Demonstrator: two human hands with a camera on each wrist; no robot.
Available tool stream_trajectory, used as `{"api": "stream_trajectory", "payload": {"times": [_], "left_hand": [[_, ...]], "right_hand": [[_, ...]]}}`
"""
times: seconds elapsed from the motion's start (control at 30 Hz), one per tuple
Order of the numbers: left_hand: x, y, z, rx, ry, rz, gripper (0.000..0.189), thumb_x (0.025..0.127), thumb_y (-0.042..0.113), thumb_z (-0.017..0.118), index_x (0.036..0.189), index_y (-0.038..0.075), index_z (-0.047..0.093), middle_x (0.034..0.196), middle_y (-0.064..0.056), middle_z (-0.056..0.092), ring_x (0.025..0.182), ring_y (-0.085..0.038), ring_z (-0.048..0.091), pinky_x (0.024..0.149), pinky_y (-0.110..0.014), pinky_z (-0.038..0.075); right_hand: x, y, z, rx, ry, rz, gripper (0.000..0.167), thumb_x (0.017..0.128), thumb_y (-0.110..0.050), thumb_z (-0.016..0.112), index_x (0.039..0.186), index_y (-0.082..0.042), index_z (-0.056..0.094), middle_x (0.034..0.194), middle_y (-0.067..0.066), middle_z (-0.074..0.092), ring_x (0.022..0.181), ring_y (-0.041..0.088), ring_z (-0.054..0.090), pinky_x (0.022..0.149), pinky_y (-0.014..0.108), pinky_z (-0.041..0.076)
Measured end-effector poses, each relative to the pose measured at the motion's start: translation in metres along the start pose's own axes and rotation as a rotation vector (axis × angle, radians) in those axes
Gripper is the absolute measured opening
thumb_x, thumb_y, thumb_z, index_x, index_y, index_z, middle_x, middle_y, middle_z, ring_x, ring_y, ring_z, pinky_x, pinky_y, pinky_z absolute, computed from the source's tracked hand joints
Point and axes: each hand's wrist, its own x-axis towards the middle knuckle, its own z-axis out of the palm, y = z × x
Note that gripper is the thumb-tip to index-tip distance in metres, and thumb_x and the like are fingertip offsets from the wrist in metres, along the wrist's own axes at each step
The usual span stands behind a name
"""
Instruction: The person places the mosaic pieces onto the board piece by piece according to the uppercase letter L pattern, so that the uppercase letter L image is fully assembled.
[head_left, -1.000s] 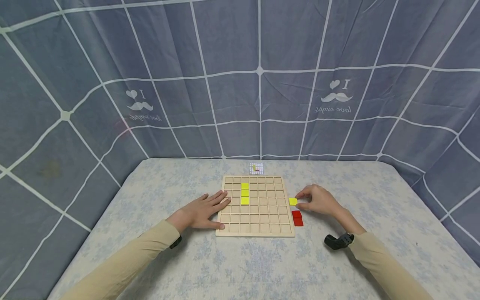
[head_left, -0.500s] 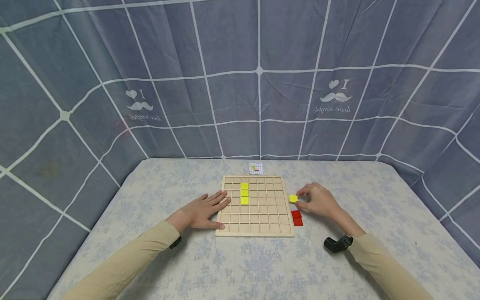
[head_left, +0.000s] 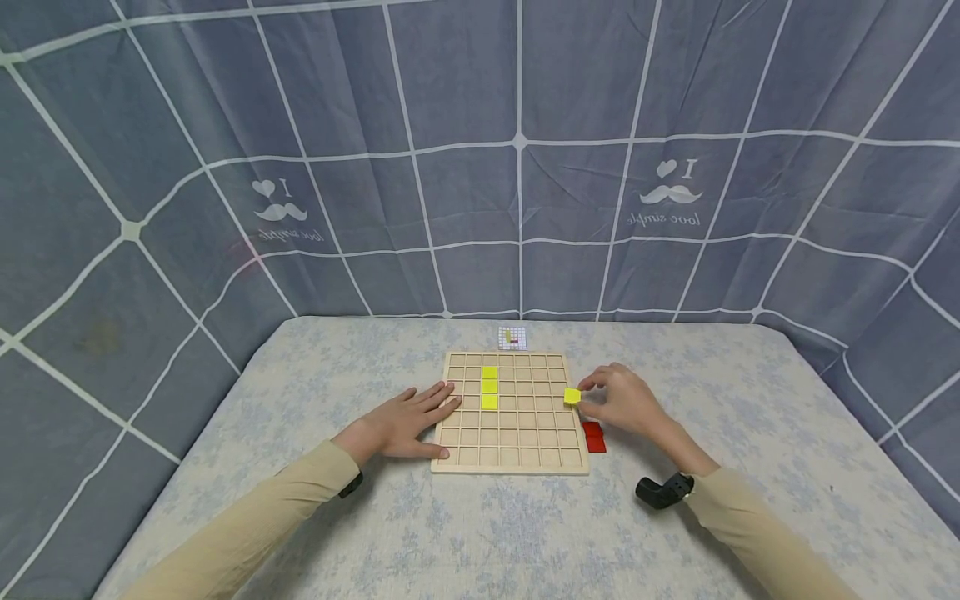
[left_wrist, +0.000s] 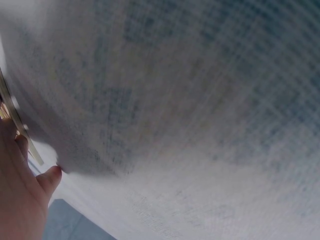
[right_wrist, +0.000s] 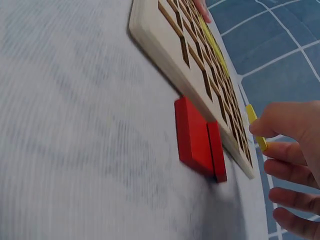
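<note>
A wooden grid board [head_left: 532, 459] lies on the table with a column of yellow square tiles [head_left: 490, 387] set in its left part. My left hand [head_left: 405, 423] rests flat with spread fingers over the board's left edge; the left wrist view shows part of that hand [left_wrist: 22, 185] at the lower left. Between thumb and index finger, my right hand [head_left: 626, 400] pinches another yellow tile [head_left: 572, 397] over the board's right edge. In the right wrist view this tile [right_wrist: 256, 127] is held up above the board, the other fingers spread.
Red tiles [head_left: 595, 437] lie beside the board's right edge, just below my right hand. A small printed grid card [head_left: 513, 337] sits behind the board. Grey-blue curtains [head_left: 480, 200] with white lines close off the table's back and sides.
My right hand has lifted the yellow tile from the table right of the board and brought it left over the board's edge. The left hand has stayed in place.
</note>
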Motion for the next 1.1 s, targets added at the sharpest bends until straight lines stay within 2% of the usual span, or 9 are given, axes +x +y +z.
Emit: {"api": "stream_trajectory", "payload": {"times": [0.13, 0.47, 0.77, 0.97, 1.1], "left_hand": [[0.000, 0.001, -0.001, 0.000, -0.003, 0.001, 0.086, 0.091, 0.069, 0.042, 0.157, 0.022, 0.012, 0.164, -0.005, 0.004, 0.151, -0.024, 0.006, 0.119, -0.054, 0.018], [-0.001, 0.001, -0.001, -0.001, -0.004, 0.005, 0.086, 0.091, 0.068, 0.042, 0.157, 0.021, 0.012, 0.164, -0.005, 0.004, 0.151, -0.024, 0.006, 0.119, -0.055, 0.017], [0.000, 0.001, 0.000, 0.008, -0.012, -0.009, 0.086, 0.090, 0.069, 0.042, 0.157, 0.023, 0.012, 0.164, -0.004, 0.003, 0.151, -0.023, 0.005, 0.119, -0.054, 0.017], [0.001, 0.000, 0.001, 0.012, -0.018, -0.021, 0.086, 0.090, 0.070, 0.041, 0.157, 0.024, 0.011, 0.164, -0.002, 0.002, 0.151, -0.022, 0.004, 0.120, -0.053, 0.017], [0.002, 0.000, 0.001, 0.005, -0.020, -0.026, 0.086, 0.090, 0.071, 0.041, 0.157, 0.025, 0.011, 0.164, -0.002, 0.002, 0.151, -0.021, 0.004, 0.120, -0.053, 0.017]], "right_hand": [[0.005, -0.010, 0.003, 0.016, -0.007, -0.002, 0.023, 0.075, -0.029, 0.079, 0.091, -0.013, 0.076, 0.086, -0.001, 0.068, 0.083, 0.017, 0.057, 0.068, 0.031, 0.048], [0.016, -0.035, 0.018, 0.071, -0.027, -0.090, 0.023, 0.077, -0.029, 0.078, 0.093, -0.014, 0.076, 0.091, -0.002, 0.070, 0.088, 0.016, 0.060, 0.071, 0.030, 0.051], [0.026, -0.060, 0.032, 0.108, -0.042, -0.111, 0.022, 0.075, -0.029, 0.079, 0.092, -0.015, 0.077, 0.089, -0.003, 0.071, 0.089, 0.015, 0.061, 0.074, 0.030, 0.052], [0.033, -0.072, 0.041, 0.117, -0.084, -0.121, 0.021, 0.075, -0.032, 0.079, 0.091, -0.018, 0.077, 0.087, -0.007, 0.070, 0.086, 0.012, 0.059, 0.071, 0.028, 0.049], [0.036, -0.079, 0.048, 0.114, -0.109, -0.121, 0.022, 0.075, -0.034, 0.079, 0.092, -0.019, 0.077, 0.090, -0.009, 0.071, 0.089, 0.011, 0.059, 0.074, 0.027, 0.049]]}}
